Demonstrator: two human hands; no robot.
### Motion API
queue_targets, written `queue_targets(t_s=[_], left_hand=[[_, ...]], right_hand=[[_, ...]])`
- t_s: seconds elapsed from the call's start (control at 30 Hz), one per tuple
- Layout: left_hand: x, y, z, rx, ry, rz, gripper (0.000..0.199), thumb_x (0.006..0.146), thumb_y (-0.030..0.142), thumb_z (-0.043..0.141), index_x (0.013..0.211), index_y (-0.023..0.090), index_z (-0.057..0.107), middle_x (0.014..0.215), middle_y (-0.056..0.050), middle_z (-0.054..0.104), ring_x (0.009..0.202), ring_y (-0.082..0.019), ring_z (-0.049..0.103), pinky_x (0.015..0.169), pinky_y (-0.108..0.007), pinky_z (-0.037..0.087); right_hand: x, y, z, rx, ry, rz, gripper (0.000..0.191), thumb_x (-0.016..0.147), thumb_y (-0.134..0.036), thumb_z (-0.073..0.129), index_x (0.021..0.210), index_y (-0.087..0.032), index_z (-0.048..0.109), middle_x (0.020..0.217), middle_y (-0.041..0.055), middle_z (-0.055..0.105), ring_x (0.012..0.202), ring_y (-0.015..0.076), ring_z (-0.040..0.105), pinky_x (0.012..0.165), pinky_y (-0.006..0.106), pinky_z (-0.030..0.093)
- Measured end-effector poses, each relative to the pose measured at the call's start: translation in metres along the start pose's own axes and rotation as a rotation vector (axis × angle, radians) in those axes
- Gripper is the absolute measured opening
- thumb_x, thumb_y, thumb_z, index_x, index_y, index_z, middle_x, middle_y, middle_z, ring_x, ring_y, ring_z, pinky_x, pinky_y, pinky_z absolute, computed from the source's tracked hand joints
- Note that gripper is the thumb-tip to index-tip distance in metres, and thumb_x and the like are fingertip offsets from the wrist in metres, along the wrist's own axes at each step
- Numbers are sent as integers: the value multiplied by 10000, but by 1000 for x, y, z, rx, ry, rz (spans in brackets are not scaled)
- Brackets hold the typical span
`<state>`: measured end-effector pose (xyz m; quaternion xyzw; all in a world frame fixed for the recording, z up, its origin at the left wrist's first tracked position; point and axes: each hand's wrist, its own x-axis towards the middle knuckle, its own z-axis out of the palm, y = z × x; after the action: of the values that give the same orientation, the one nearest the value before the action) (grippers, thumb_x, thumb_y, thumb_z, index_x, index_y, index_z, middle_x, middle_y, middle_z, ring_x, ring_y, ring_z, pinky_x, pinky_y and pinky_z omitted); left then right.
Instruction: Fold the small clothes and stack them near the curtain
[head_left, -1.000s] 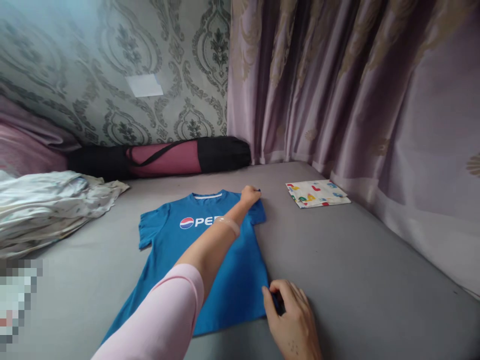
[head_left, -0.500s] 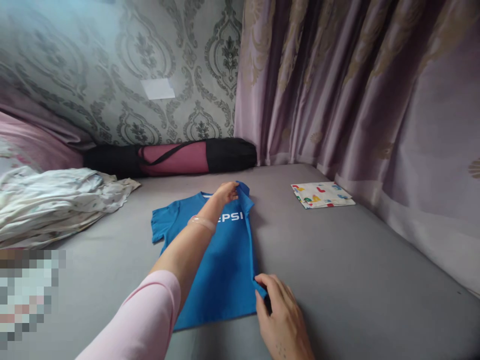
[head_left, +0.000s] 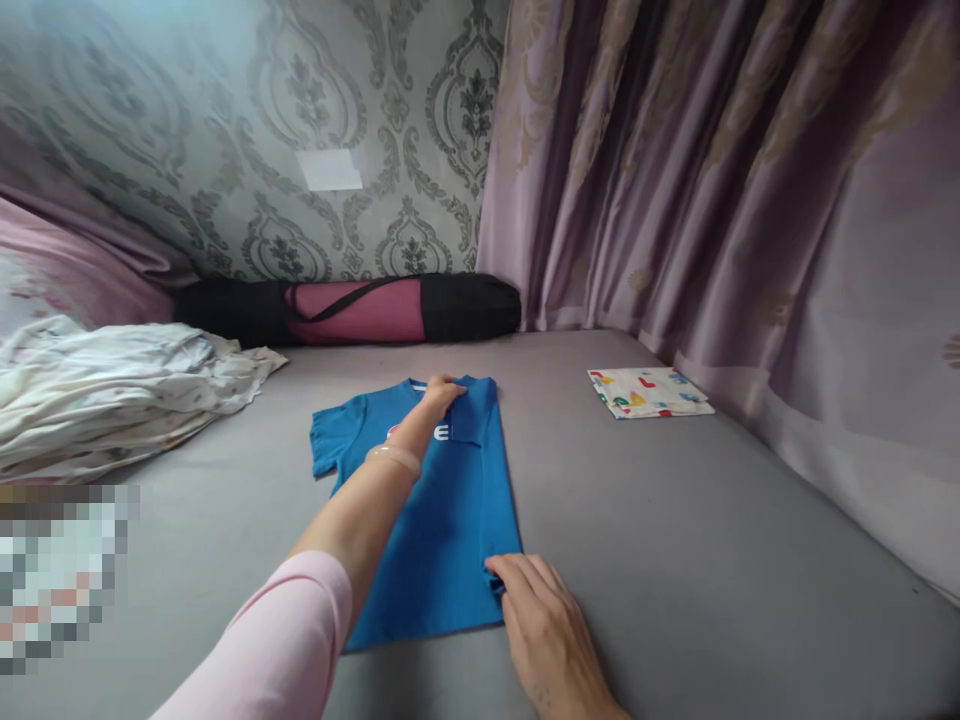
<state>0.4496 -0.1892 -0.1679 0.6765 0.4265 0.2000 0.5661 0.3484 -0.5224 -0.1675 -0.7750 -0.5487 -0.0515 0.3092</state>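
Note:
A blue T-shirt (head_left: 442, 520) lies front up, its right side and right sleeve folded inward over part of the white lettering. My left hand (head_left: 444, 392) reaches across the shirt and pinches the folded sleeve near the collar. My left forearm covers some of the chest print. At the lower right edge my right hand (head_left: 536, 610) is closed on the shirt's folded side near the hem. The shirt's left sleeve (head_left: 334, 435) lies spread out flat.
The grey sheet (head_left: 675, 560) bears everything. A folded white cloth with colourful letters (head_left: 649, 392) lies to the right. Crumpled pale fabric (head_left: 127, 390) is at the left. A black and maroon long bag (head_left: 360, 312) lies along the wall, beside purple curtains (head_left: 637, 180).
Both hands have moved left, bringing the shirt's right side and sleeve over onto its front. The fold now covers the end of the lettering. The view has shifted slightly.

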Motion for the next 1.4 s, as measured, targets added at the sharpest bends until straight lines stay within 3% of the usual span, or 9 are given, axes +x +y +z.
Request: queue_targets(t_s=[0.27,0.43,0.6,0.67,0.77,0.9,1.0,1.17,1.4], left_hand=[[3,-7,-7,347,127,169,325,761,86,631,1085,112,629,1108,-137,675,1077,-242,610,909,-294,444],[-1,-6,-9,461,135,236,262,853,207,574,1091,109,621,1093,-147,676,1060,-241,621,910,-307,453],[-13,0,-19,550,167,324,312,874,248,542,1154,118,586,1202,-159,604,1138,-246,573,984,-340,421],[-25,3,-25,636,91,433,298,873,243,534,1146,137,590,1194,-141,609,1118,-240,583,975,-337,432],[-62,5,-35,786,-205,666,248,885,237,515,1098,153,610,1094,-114,666,1043,-238,620,920,-330,468],[-143,4,-39,874,-487,929,247,916,261,490,1127,177,589,1083,-105,669,1051,-234,622,925,-343,475],[-203,-3,-36,922,-593,953,240,917,264,497,1119,171,589,1148,-119,649,1102,-247,608,946,-358,484],[-258,-30,-31,945,-556,878,324,947,252,442,1239,154,542,1350,-133,559,1298,-260,488,1083,-404,409],[-286,-66,-26,930,-422,824,508,993,364,361,1478,216,326,1549,-98,314,1437,-255,267,1159,-445,312]], right_hand=[[0,3,-6,29,-78,8,417,841,26,424,1156,-218,545,1008,48,680,886,215,628,749,338,530],[1,1,-12,78,-118,21,413,846,38,419,1138,-213,568,1036,53,671,931,206,618,791,327,517],[7,0,-46,207,-368,-3,229,901,-83,507,996,-246,637,951,1,688,900,178,623,820,312,491],[18,8,-63,274,-446,-17,179,931,-161,521,981,-267,657,949,-24,703,897,152,633,856,296,477],[51,37,-72,300,-381,-35,215,969,-235,469,1038,-266,670,1068,-4,706,1007,148,628,941,302,449],[114,88,-40,161,-259,-60,326,964,-208,381,1119,-216,668,1201,62,676,1135,183,599,1037,373,403],[158,109,0,27,-324,-38,394,968,-216,340,1260,-186,603,1362,93,574,1286,210,494,1125,451,288],[204,109,48,-176,-453,27,492,987,-241,266,1422,-96,443,1508,132,388,1415,214,309,1176,414,163],[226,110,74,-269,-485,92,639,997,-402,166,1506,-23,238,1589,140,176,1467,256,135,1181,438,103]])
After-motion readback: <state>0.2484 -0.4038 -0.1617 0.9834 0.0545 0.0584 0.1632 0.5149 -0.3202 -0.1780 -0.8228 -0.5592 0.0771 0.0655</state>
